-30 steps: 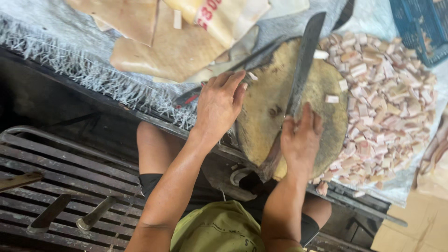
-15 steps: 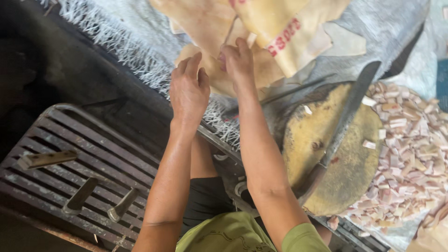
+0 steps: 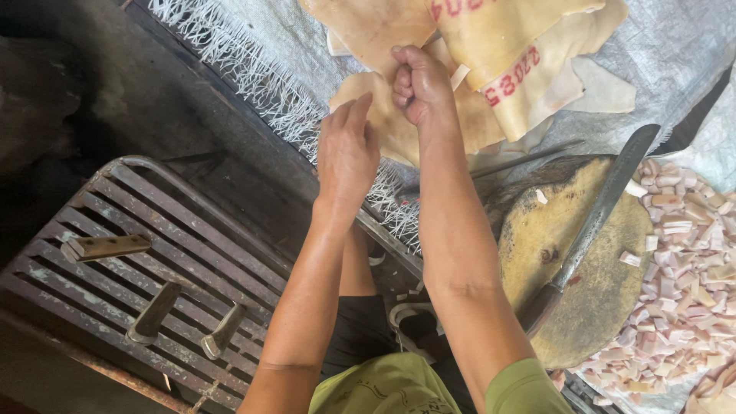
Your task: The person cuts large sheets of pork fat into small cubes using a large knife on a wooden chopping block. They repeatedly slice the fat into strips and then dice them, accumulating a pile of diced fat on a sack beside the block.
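Right hand (image 3: 418, 83) grips pale sheet (image 3: 383, 123) (left hand (image 3: 346, 149) touching).

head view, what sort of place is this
Probably a rough, informal food-cutting spot such as a market or backyard stall. A long knife lies on a round wooden chopping block, small pale cut pieces are heaped on plastic sheeting, and the right hand grips a pale skin-like sheet.
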